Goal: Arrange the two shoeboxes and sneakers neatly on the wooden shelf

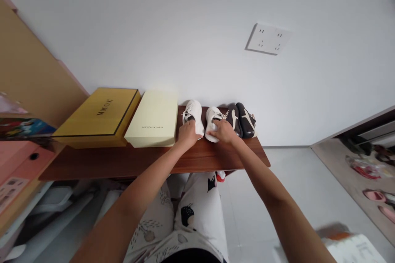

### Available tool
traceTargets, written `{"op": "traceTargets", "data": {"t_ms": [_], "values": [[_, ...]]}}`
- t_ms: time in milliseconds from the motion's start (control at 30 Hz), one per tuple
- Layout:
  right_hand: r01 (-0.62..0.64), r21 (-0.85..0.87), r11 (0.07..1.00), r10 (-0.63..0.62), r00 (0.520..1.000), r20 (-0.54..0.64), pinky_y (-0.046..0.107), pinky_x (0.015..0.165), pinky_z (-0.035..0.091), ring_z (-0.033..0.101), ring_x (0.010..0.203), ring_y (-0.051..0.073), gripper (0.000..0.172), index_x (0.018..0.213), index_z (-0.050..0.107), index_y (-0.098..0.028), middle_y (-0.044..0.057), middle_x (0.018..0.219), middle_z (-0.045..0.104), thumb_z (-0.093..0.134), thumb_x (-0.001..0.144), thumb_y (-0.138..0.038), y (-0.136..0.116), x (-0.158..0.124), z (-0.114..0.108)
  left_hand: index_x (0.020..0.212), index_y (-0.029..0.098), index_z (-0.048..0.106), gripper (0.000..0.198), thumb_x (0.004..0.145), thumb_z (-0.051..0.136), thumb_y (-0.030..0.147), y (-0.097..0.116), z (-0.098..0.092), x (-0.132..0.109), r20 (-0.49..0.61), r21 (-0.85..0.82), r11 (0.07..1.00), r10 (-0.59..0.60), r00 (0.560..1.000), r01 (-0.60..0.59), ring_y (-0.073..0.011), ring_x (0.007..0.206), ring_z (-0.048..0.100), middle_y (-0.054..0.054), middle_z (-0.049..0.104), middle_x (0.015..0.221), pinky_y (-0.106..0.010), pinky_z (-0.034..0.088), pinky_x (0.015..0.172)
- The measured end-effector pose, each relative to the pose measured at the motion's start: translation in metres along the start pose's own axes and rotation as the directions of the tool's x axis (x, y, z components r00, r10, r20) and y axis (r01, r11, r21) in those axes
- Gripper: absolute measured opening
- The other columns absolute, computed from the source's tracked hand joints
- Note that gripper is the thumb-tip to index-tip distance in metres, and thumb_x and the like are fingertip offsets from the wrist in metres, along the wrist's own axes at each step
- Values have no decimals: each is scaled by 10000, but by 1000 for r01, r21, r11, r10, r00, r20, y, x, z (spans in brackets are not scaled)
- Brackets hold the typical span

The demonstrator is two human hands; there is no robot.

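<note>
A pair of white sneakers rests on the brown wooden shelf top [148, 163], one under each hand. My left hand [188, 132] grips the heel of the left white sneaker [194, 109], fingers partly inside its opening. With my right hand [224, 130] I hold the right white sneaker [211, 115] at the heel, thumb on the outside. A narrow gap separates the two shoes. Just right of them stands a pair of dark brown sneakers [246, 121] with cream trim, close to my right hand.
Left of the shoes lie a cream shoebox [154, 115] and a yellow shoebox [101, 113]. A pink box [21, 164] sits at the far left. The wall behind carries a socket plate [268, 39]. More footwear, including pink slippers [375, 195], lies at the right.
</note>
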State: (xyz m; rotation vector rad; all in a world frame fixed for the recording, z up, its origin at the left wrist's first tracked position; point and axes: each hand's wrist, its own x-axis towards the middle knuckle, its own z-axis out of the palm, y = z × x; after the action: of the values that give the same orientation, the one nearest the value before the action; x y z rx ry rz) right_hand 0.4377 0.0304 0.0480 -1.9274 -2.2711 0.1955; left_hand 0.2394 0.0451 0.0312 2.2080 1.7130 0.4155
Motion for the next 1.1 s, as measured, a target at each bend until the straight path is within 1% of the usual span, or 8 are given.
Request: {"op": "traceTargets", "data": {"t_ms": [67, 133, 233, 333, 500, 767, 967, 1100], "values": [[53, -58, 997, -49, 996, 68, 300, 840, 437, 664, 1019, 264, 424, 1122, 620, -189, 127, 1040, 718, 645, 890, -543, -5, 0, -3, 1160, 125, 521, 515, 779, 801, 328, 6, -4, 0, 18, 145, 986, 78, 997, -79, -333, 1180, 605, -184, 647, 1184, -393, 435, 980], [102, -115, 988, -89, 990, 109, 291, 815, 430, 672, 1006, 262, 367, 1130, 604, -192, 127, 1047, 726, 597, 932, -501, -9, 1, -4, 1156, 114, 525, 472, 797, 781, 284, 9, -8, 0, 32, 241, 961, 135, 990, -138, -327, 1153, 615, -185, 655, 1150, -390, 429, 978], [180, -190, 965, -157, 979, 133, 298, 820, 425, 667, 1029, 280, 336, 1112, 594, -179, 149, 1071, 724, 582, 944, -470, -14, 8, -3, 1150, 106, 532, 439, 794, 765, 216, 12, -10, 3, 52, 331, 925, 178, 983, -185, -328, 1132, 620, -188, 656, 1131, -390, 414, 980], [214, -226, 950, -184, 972, 146, 307, 823, 429, 663, 1030, 291, 358, 1107, 586, -173, 161, 1091, 717, 581, 940, -489, -15, 18, 2, 1157, 89, 537, 428, 797, 745, 189, 12, -10, 7, 72, 384, 901, 191, 979, -204, -332, 1127, 616, -196, 652, 1133, -394, 407, 978], [216, -219, 952, -182, 969, 165, 310, 844, 432, 657, 1039, 284, 378, 1127, 578, -172, 163, 1102, 708, 583, 940, -501, -13, 29, 12, 1167, 88, 545, 417, 816, 732, 215, 7, -5, 14, 97, 411, 886, 192, 977, -215, -327, 1135, 610, -195, 653, 1139, -396, 407, 975], [226, -201, 953, -191, 965, 177, 301, 843, 433, 651, 1048, 277, 370, 1123, 591, -181, 154, 1113, 706, 587, 936, -500, -9, 34, 20, 1177, 86, 557, 462, 785, 762, 218, 1, -3, 20, 120, 399, 891, 184, 975, -218, -324, 1138, 613, -202, 651, 1143, -391, 423, 967], [249, -193, 949, -219, 961, 167, 297, 810, 427, 654, 1016, 276, 339, 1090, 607, -186, 142, 1080, 712, 597, 931, -486, -9, 33, 25, 1166, 67, 581, 420, 786, 731, 164, 1, -1, 17, 125, 428, 873, 201, 972, -236, -324, 1126, 618, -203, 655, 1129, -394, 429, 963], [256, -186, 949, -229, 961, 155, 301, 817, 421, 657, 998, 272, 340, 1087, 611, -176, 134, 1032, 718, 600, 934, -480, -11, 32, 31, 1156, 68, 597, 367, 801, 674, 122, 3, 3, 13, 111, 433, 874, 192, 975, -221, -326, 1119, 618, -204, 657, 1109, -400, 433, 960]]}}
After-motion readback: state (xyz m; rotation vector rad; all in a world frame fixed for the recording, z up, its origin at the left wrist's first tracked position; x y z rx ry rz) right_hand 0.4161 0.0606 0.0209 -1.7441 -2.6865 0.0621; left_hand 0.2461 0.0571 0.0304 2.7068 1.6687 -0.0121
